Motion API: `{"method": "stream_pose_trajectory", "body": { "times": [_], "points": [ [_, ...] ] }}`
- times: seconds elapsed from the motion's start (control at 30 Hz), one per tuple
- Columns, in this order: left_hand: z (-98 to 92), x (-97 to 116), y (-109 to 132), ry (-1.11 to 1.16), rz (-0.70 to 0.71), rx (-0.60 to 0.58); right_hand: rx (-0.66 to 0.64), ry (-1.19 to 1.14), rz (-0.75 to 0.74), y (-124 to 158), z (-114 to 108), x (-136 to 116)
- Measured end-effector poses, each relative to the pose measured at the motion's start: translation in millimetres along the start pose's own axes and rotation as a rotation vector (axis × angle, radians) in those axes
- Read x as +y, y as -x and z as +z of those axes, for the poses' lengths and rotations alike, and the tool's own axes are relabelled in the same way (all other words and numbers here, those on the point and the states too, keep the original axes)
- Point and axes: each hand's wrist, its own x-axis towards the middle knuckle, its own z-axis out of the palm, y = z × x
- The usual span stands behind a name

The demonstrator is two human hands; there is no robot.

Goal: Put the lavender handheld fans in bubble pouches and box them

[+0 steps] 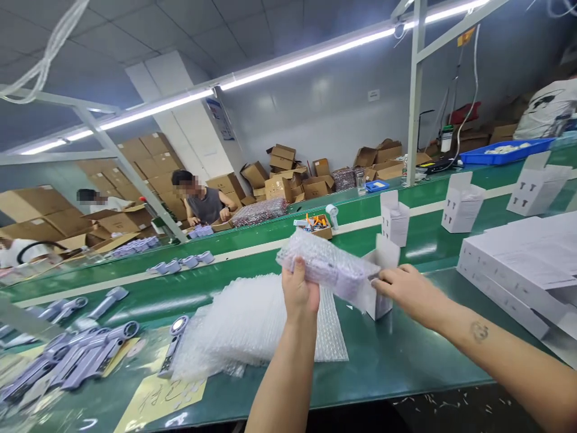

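Note:
My left hand (301,293) grips a bubble-wrap bag (327,264) from below, its thumb across the front. A pale purple device shows through the wrap; its exact kind is hidden. Closed at the bag's right end, my right hand (406,287) pinches the bag's edge. Just behind that end stands a white box (385,255) with its flap up, partly covered by the bag and my fingers. Under my left hand lies a fanned stack of bubble-wrap bags (252,322).
Purple-grey handheld devices (90,355) lie piled at left by a yellow paper (157,397). Flat white boxes (509,270) are stacked at right. Open white boxes (462,204) stand along the green conveyor (243,258). Across it, a person (202,201) handles parts.

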Motion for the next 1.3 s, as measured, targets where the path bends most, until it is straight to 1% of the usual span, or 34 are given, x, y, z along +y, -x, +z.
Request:
{"method": "stream_pose_trajectory", "body": {
  "times": [0.03,0.07,0.13,0.23,0.27,0.33,0.43,0.53,0.63,0.7,0.77,0.83,0.87,0.93,1.0,1.03,1.1,1.17,1.2,1.3],
  "points": [
    [9.1,-2,-6,0.018,0.028,-0.004,0.0,-0.025,-0.091,-10,-1,3],
    [17.2,-6,-12,0.026,0.05,-0.009,0.001,-0.057,-0.153,-17,0,6],
    [28.8,-17,-19,0.003,0.078,-0.012,0.014,-0.147,-0.2,-24,6,11],
    [32.8,-38,-20,-0.122,0.148,-0.024,0.071,-0.334,-0.202,-20,18,20],
    [31.8,-43,-18,-0.2,0.182,-0.056,0.102,-0.391,-0.195,-17,23,23],
    [30.0,-49,-15,-0.407,0.237,-0.179,0.173,-0.467,-0.18,-11,33,31],
    [33.6,-44,-18,-0.729,0.288,-0.397,0.269,-0.492,-0.135,-4,50,39],
    [45.0,-31,-31,-1.019,0.343,-0.538,0.36,-0.508,-0.073,0,70,38],
    [59.4,-18,-41,-1.305,0.324,-0.675,0.439,-0.644,0.104,-3,90,29],
    [68.9,-11,-42,-1.458,0.299,-0.738,0.424,-0.804,0.216,-10,99,23],
    [76.8,-5,-39,-1.592,0.297,-0.755,0.342,-0.978,0.248,-17,105,20],
    [82.6,-2,-33,-1.723,0.309,-0.746,0.259,-1.108,0.232,-23,108,18],
    [84.9,-1,-29,-1.791,0.322,-0.732,0.24,-1.146,0.228,-25,109,18],
    [88.9,-4,-20,-1.924,0.369,-0.684,0.232,-1.166,0.23,-27,111,18],
    [91.9,-13,-11,-2.028,0.43,-0.645,0.243,-1.141,0.257,-27,111,17],
    [92.6,-20,-7,-2.065,0.445,-0.653,0.248,-1.119,0.271,-27,111,16],
    [90.5,-34,1,-2.107,0.427,-0.719,0.265,-1.082,0.276,-25,111,13],
    [81.5,-45,8,-2.106,0.394,-0.814,0.302,-1.077,0.267,-22,112,11],
    [74.5,-48,11,-2.092,0.406,-0.849,0.317,-1.087,0.263,-20,112,9],
    [49.1,-53,18,-2.01,0.556,-0.982,0.307,-1.115,0.251,-18,110,6]
  ]
}}
